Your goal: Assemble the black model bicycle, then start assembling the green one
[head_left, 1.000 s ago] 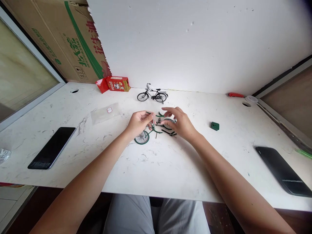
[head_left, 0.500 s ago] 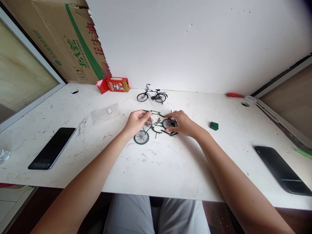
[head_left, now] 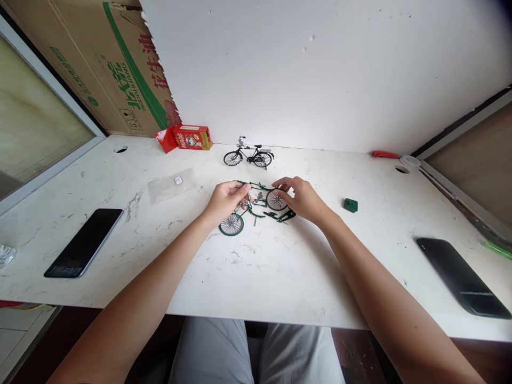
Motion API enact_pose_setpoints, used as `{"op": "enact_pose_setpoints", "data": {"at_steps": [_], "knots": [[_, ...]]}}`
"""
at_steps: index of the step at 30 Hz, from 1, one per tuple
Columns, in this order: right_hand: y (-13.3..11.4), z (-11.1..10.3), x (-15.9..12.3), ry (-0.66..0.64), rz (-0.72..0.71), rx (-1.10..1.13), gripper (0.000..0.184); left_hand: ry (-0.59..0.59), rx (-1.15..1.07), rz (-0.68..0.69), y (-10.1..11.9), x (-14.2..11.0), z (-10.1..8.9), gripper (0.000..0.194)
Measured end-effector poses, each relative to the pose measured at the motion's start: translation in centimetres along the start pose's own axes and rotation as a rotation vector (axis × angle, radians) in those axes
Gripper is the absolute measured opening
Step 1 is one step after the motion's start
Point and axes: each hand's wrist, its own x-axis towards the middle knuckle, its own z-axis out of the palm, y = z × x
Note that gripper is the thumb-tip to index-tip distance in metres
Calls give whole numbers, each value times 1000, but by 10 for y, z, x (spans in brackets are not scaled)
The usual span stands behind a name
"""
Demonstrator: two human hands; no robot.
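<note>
My left hand [head_left: 227,201] is closed, thumb and fingers pinching a thin green toy bicycle frame [head_left: 258,185] that points right. Below that hand is a green-rimmed front wheel [head_left: 231,224] with thin green parts beside it, partly covered by the fingers. My right hand [head_left: 301,198] has its thumb and forefinger at the upper right edge of a second spoked wheel [head_left: 276,200], apparently gripping it. Dark green pieces [head_left: 285,215] and a small pin [head_left: 255,221] lie just below on the table. Small grey parts [head_left: 260,196] show between my hands.
An assembled black toy bicycle [head_left: 248,156] stands behind my hands. A red box [head_left: 194,137] and clear plastic bag [head_left: 172,186] are left of it. Phone [head_left: 84,242] at left, dark device [head_left: 460,277] at right. A green block [head_left: 351,205] and red cutter [head_left: 384,154] lie rightward.
My right thumb has moved up from the lower dark green pieces to the second wheel, uncovering those pieces. My left hand keeps its pinch on the frame, nearly still.
</note>
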Motion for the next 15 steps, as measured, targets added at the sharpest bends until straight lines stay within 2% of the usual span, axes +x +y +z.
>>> {"op": "enact_pose_setpoints", "data": {"at_steps": [5, 8, 12, 15], "knots": [[4, 3, 1, -44, 1, -36, 27, -2, -7, 12, 2, -1, 1, 52], [1, 4, 1, 15, -55, -33, 32, -5, 12, 11, 3, -2, 1, 50], [-12, 7, -2, 45, -104, 163, 39, -37, 44, 26, 2, -5, 2, 48], [-23, 12, -4, 75, -125, 276, 32, -73, 70, 38, 2, -6, 2, 47]]}}
